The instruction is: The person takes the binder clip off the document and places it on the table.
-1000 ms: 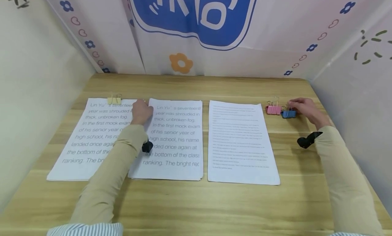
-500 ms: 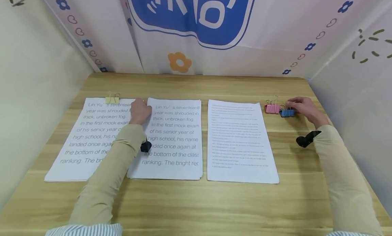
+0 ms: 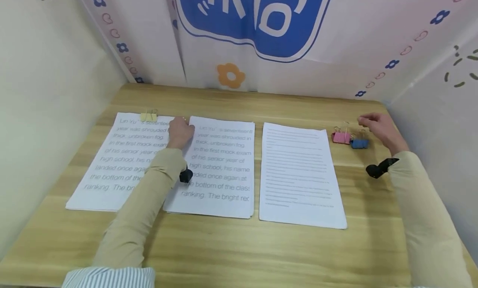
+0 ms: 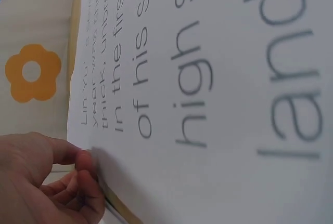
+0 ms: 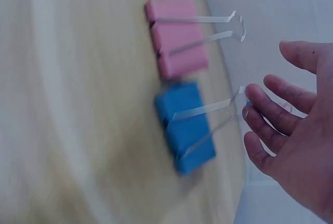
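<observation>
Desk [image 3: 269, 255] room along the near edge

Behind: middle paper stack [image 3: 220, 172]; left hand [image 3: 181, 132], fingers curled, at its far left corner, cannot tell if gripping. Toward the desk's far right corner: blue clip [image 3: 359, 144], then right hand [image 3: 382, 129], fingers loosely parted, holding nothing.

Blue clip [image 5: 184, 130] and pink clip [image 5: 179, 35] sit right of paper stacks [image 3: 123, 161].

We see the bare right hand [image 3: 382, 129] lifted — farther now from the blue rectangular binder clip [image 3: 359, 144] with silver wire handles.
</observation>
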`<state>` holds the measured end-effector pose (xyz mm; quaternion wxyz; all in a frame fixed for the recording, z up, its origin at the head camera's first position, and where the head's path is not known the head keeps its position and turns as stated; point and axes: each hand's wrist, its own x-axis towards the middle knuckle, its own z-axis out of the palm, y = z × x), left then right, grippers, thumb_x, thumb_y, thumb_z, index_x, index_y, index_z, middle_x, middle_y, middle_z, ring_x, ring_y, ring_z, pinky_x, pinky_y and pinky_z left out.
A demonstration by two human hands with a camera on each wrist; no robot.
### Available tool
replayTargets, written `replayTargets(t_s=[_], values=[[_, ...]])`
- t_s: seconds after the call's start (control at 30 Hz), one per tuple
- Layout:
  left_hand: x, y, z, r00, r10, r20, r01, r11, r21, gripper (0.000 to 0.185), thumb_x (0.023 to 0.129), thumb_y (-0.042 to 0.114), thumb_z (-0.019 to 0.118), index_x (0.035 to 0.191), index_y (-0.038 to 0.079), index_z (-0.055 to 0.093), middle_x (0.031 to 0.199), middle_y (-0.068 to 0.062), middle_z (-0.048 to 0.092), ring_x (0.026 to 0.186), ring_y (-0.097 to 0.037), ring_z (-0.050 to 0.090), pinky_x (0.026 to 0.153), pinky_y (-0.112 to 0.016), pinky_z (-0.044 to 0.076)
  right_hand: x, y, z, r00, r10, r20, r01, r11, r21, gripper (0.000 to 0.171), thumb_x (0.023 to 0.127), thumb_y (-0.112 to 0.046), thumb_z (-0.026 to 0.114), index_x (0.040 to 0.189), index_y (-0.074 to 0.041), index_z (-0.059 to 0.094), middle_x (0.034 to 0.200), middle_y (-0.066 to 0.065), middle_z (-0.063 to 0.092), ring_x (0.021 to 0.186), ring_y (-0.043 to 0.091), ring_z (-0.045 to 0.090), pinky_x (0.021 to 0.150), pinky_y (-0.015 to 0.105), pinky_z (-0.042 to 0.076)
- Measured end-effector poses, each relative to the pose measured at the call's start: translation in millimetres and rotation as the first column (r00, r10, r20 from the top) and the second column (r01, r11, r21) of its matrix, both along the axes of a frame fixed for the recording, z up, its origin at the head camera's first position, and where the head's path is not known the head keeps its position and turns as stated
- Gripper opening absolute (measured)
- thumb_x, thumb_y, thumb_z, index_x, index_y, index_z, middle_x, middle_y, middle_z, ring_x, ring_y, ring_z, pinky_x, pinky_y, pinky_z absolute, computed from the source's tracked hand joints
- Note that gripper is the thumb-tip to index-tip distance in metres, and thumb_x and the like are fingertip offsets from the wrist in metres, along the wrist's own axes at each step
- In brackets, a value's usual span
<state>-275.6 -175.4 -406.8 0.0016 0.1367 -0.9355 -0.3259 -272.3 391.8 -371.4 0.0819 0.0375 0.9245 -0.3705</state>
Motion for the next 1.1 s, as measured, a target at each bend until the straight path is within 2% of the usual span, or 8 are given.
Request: replayTargets(t_s=[0.13,0.2,0.3,0.57,0.8,0.87,1.0,1.1], values=[[7.1,-10,3.8,0.997,0.045,-0.059,-0.042,0.998,0.045,0.026,0.09,0.016,0.05,0.097,-0.007,0.059,0.09,-0.019,0.062,0.079,-0.03,0.058,0.068,-0.037,0.048,-16.9,-21,10.5,0.999,-0.016,-0.033,0.017,1.0,0.016,0.072,0.094,-0.057,0.04,0.139,-0.001,0.041,0.135,0.024,0.045,0.124,0.04,0.04,0.103,0.06,0.03],[9.6,-17,6.6,0.995,0.06,-0.077,-0.055,0.996,0.069,0.035,0.091,0.019,0.05,0.113,-0.008,0.055,0.111,-0.025,0.06,0.098,-0.037,0.057,0.084,-0.045,0.048,-26.9,-33,16.1,0.999,0.003,-0.054,-0.002,1.0,0.012,0.07,0.094,-0.056,0.042,0.139,-0.002,0.042,0.135,0.023,0.046,0.125,0.039,0.04,0.104,0.059,0.03],[12.9,-32,9.9,0.994,0.076,-0.079,-0.07,0.995,0.074,0.039,0.092,0.021,0.048,0.116,-0.009,0.053,0.118,-0.028,0.058,0.106,-0.042,0.055,0.092,-0.05,0.045,-38.2,-52,26.3,0.996,0.055,-0.063,-0.055,0.998,0.004,0.068,0.095,-0.053,0.04,0.14,-0.001,0.039,0.134,0.021,0.045,0.125,0.039,0.038,0.105,0.057,0.03],[18.8,-81,15.6,0.991,0.128,-0.024,-0.129,0.99,-0.06,0.041,0.089,0.02,0.047,0.113,-0.012,0.053,0.115,-0.03,0.056,0.105,-0.044,0.053,0.093,-0.054,0.042,-51.0,-79,32.5,0.988,0.085,-0.129,-0.088,0.996,-0.012,0.055,0.098,-0.038,0.045,0.133,0.004,0.046,0.125,0.013,0.05,0.109,0.018,0.045,0.094,0.036,0.038],[38.2,-129,16.8,0.977,0.166,0.132,-0.133,0.965,-0.226,0.053,0.086,0.022,0.052,0.116,-0.021,0.045,0.119,-0.042,0.042,0.105,-0.049,0.046,0.089,-0.055,0.042,-61.8,-115,33.9,0.98,0.141,-0.141,-0.143,0.99,-0.007,0.049,0.097,-0.033,0.048,0.13,0.003,0.05,0.128,0.019,0.051,0.109,0.019,0.047,0.092,0.033,0.039],[40.9,-137,15.8,0.966,0.193,0.175,-0.155,0.965,-0.21,0.058,0.086,0.026,0.057,0.119,-0.02,0.043,0.119,-0.04,0.043,0.102,-0.046,0.048,0.082,-0.052,0.047,-64.8,-126,32.6,0.977,0.157,-0.142,-0.162,0.987,-0.021,0.047,0.098,-0.031,0.048,0.129,0.003,0.051,0.128,0.02,0.051,0.109,0.02,0.048,0.092,0.033,0.04],[41.7,-147,15.3,0.964,0.183,0.193,-0.147,0.971,-0.19,0.054,0.085,0.027,0.063,0.112,-0.018,0.049,0.104,-0.031,0.053,0.088,-0.037,0.053,0.064,-0.04,0.046,-70.6,-149,29.4,0.972,0.196,-0.133,-0.201,0.979,-0.03,0.045,0.098,-0.029,0.049,0.128,0.004,0.052,0.127,0.022,0.052,0.109,0.024,0.048,0.091,0.034,0.04],[41.7,-149,16.5,0.962,0.179,0.204,-0.146,0.975,-0.167,0.049,0.085,0.023,0.064,0.11,-0.017,0.05,0.1,-0.028,0.053,0.084,-0.034,0.053,0.06,-0.036,0.043,-74.1,-167,28.1,0.965,0.228,-0.127,-0.232,0.972,-0.019,0.044,0.097,-0.028,0.049,0.128,0.003,0.052,0.127,0.022,0.052,0.111,0.027,0.048,0.093,0.038,0.041]])
